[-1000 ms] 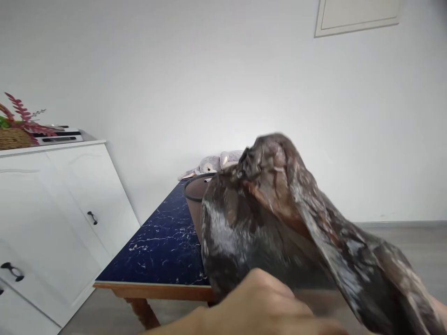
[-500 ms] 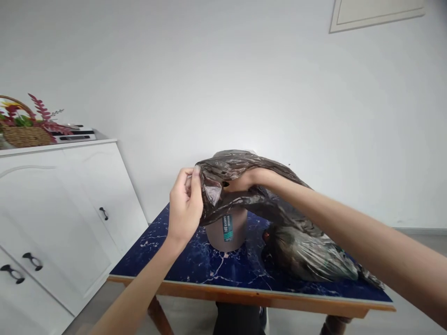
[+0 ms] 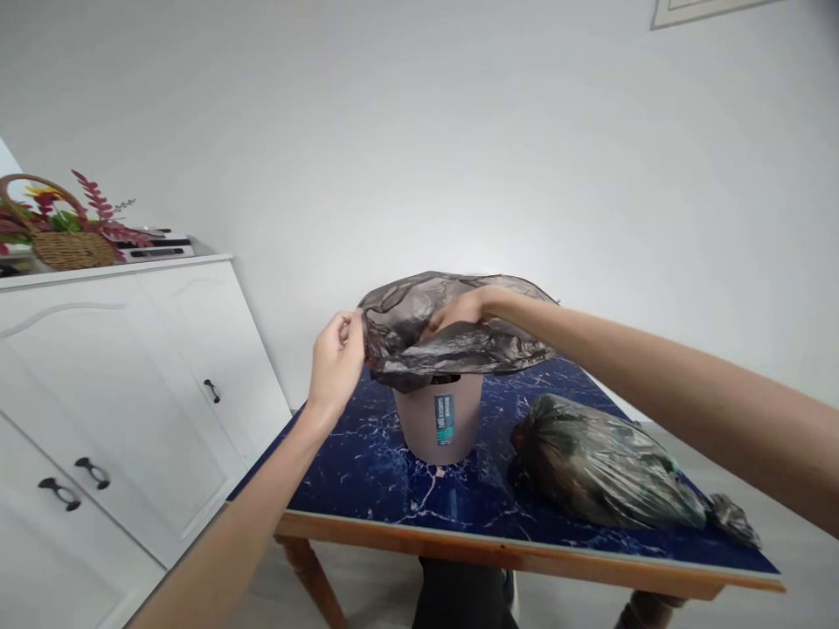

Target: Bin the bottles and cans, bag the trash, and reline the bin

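A small brown plastic bin (image 3: 440, 428) with a teal label stands on the dark blue marbled table (image 3: 367, 472). A thin dark plastic bag (image 3: 452, 336) is spread over the bin's top. My left hand (image 3: 337, 354) pinches the bag's left edge. Over the mouth of the bin, my right hand (image 3: 462, 310) grips the bag's upper fold, partly wrapped in the plastic. A second dark bag (image 3: 606, 467), filled and tied off, lies on its side on the table to the right of the bin.
A white cabinet (image 3: 111, 393) with dark handles stands at the left, with a wicker basket of red plants (image 3: 62, 231) and a flat device on top. The table's wooden front edge (image 3: 524, 559) faces me. A white wall is behind.
The view has tilted down and the table now fills more of it. My hands have spread the empty bag wider over the bin. The full bag lies apart on the table.
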Demonstrator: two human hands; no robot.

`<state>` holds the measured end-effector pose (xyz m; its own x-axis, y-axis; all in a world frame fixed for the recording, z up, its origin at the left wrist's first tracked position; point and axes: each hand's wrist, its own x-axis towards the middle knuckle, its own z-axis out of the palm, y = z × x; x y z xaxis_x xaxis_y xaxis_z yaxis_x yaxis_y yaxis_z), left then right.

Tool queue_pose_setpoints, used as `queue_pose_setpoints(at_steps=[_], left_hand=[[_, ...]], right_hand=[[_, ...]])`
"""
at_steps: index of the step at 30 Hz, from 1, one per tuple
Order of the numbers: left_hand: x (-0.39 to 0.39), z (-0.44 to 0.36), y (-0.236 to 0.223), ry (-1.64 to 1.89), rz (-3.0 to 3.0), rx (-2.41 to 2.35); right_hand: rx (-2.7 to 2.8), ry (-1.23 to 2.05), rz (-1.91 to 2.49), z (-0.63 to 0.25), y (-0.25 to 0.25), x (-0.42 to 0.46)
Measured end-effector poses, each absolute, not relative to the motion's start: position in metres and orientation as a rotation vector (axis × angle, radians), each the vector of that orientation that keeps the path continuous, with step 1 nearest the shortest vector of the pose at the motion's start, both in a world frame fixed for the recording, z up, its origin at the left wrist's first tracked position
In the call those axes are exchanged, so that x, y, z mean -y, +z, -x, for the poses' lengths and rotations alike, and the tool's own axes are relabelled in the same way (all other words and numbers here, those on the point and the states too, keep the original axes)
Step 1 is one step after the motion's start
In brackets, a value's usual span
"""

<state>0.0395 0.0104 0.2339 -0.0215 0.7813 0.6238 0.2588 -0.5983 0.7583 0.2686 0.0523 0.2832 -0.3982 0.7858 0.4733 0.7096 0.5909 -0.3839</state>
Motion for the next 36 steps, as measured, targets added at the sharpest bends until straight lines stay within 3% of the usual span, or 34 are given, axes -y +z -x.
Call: queue_pose_setpoints(at_steps=[4,8,12,20,25,29,36], left_hand=[[-0.031,-0.028,0.238,1.635,-1.683,-1.139],[-0.053,-0.017,0.231,1.611,-1.672,-1.216],[-0.082,-0.002,0.221,1.393,-1.719,-1.442],[-0.105,0.019,0.232,1.126,-1.825,-1.659],[-0.056,0.002,0.232,1.615,-2.335,-1.208],[-0.033,-0.020,0.224,1.305,-2.568,-0.961],[-0.091,-0.031,0.200,1.151,-2.120,-0.999]], right_hand=[[2.453,0.516,1.180,-0.297,0.300,-0.047],[2.183,0.350,1.125,-0.313,0.293,-0.049],[2.387,0.505,0.906,-0.321,0.283,-0.049],[2.547,0.363,1.137,-0.326,0.266,-0.022],[2.557,0.188,1.049,-0.306,0.226,0.033],[2.431,0.296,0.973,-0.303,0.219,0.050],[1.848,0.602,1.123,-0.316,0.223,-0.020]])
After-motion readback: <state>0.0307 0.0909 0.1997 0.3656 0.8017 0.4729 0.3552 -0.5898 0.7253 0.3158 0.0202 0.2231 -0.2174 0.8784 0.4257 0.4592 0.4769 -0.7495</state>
